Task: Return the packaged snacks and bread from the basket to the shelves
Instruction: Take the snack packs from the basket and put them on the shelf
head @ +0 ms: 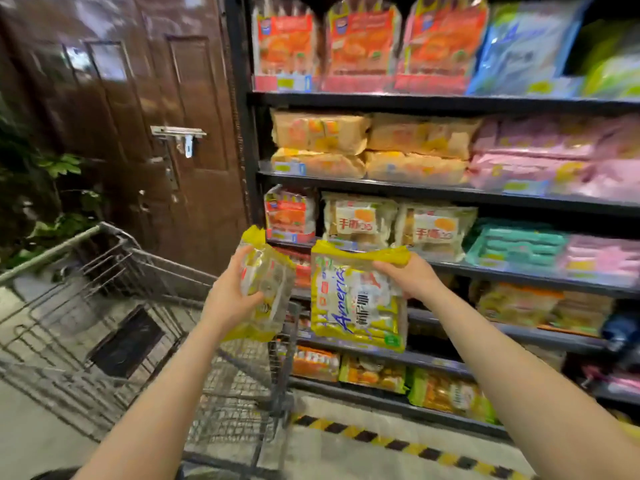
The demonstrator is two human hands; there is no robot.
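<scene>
Head view: both hands are raised in front of the shelving unit (433,199), each carrying one yellow packet. The left hand (230,294) wraps its fingers round a yellow-edged clear packet (265,278), held edge-on above the far right corner of the wire shopping cart (114,282). The right hand (412,277) pinches the crimped top seam of a yellow "Ameria" packet (356,299), which hangs face-out just before the front edge of the third shelf down.

Progress: both packets are out of the cart but neither sits on a shelf yet. The visible part of the cart holds no packets; its near end is hidden by the arms, so whether more remains cannot be told. Shelves above are well stocked with bread bags (320,131). Likely destination unclear; similar yellow-green packets (512,301) lie on a lower shelf, right side.
</scene>
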